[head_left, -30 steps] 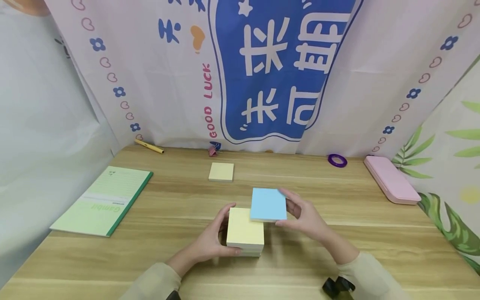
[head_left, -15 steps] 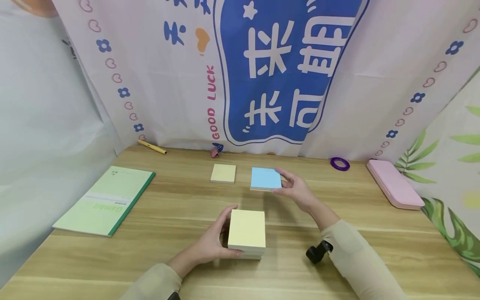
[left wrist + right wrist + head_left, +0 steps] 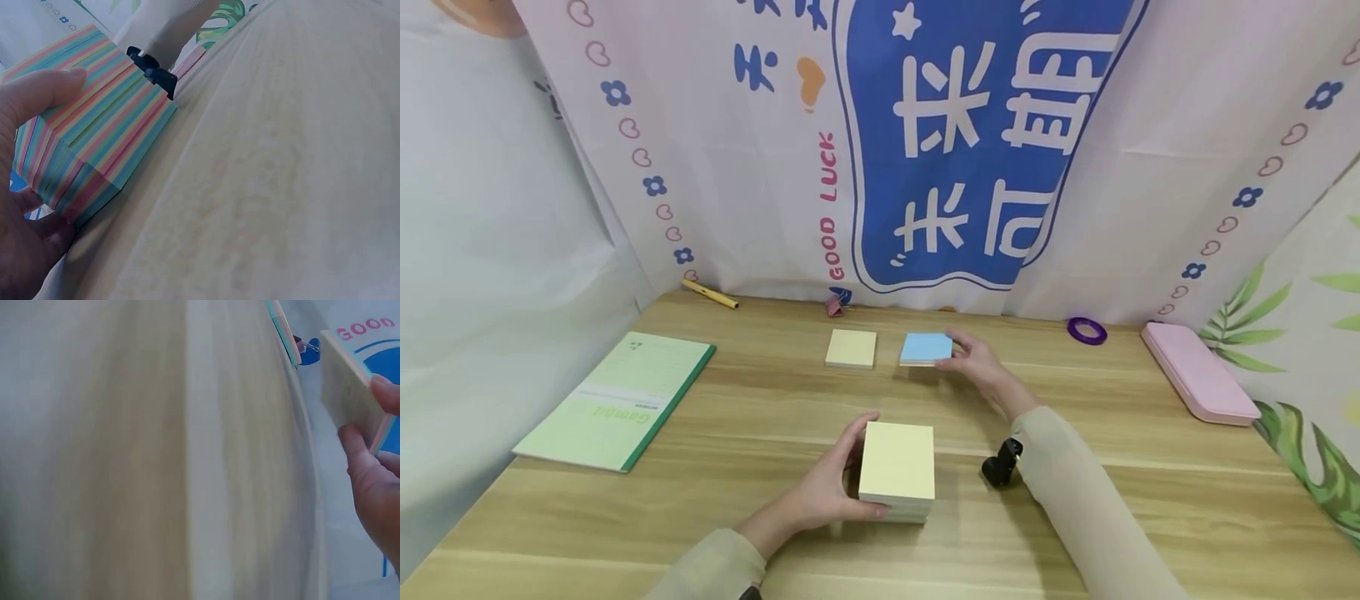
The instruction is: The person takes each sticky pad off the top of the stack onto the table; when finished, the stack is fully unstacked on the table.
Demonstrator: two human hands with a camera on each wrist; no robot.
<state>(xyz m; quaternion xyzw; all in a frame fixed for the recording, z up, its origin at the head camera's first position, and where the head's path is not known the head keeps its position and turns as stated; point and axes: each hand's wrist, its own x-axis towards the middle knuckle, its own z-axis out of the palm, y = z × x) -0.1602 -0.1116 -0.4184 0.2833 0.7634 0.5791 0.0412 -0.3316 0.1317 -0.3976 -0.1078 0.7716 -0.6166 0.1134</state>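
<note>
In the head view my left hand (image 3: pixel 823 493) grips a thick stack of sticky notes (image 3: pixel 897 461) with a pale yellow top, near the table's front. The left wrist view shows the striped, multicoloured sides of the stack (image 3: pixel 103 131), with the thumb on one side and fingers below. My right hand (image 3: pixel 983 372) pinches a thin sticky note pad (image 3: pixel 926 347) with a blue top, farther back. In the right wrist view this pad (image 3: pixel 349 387) is held off the table between thumb and fingers. Left of it lies a yellow-topped sticky note pad (image 3: pixel 851 347).
A green notebook (image 3: pixel 617 400) lies at the left and a yellow pen (image 3: pixel 710 293) at the back left. A pink binder clip (image 3: pixel 835 306) sits by the printed cloth (image 3: pixel 760 183). Purple tape (image 3: pixel 1087 331) and a pink case (image 3: pixel 1200 372) are at the right.
My right hand has carried the blue-topped pad away from above the stack, back and lower toward the table, beside the yellow pad. The left hand has kept its grip on the stack.
</note>
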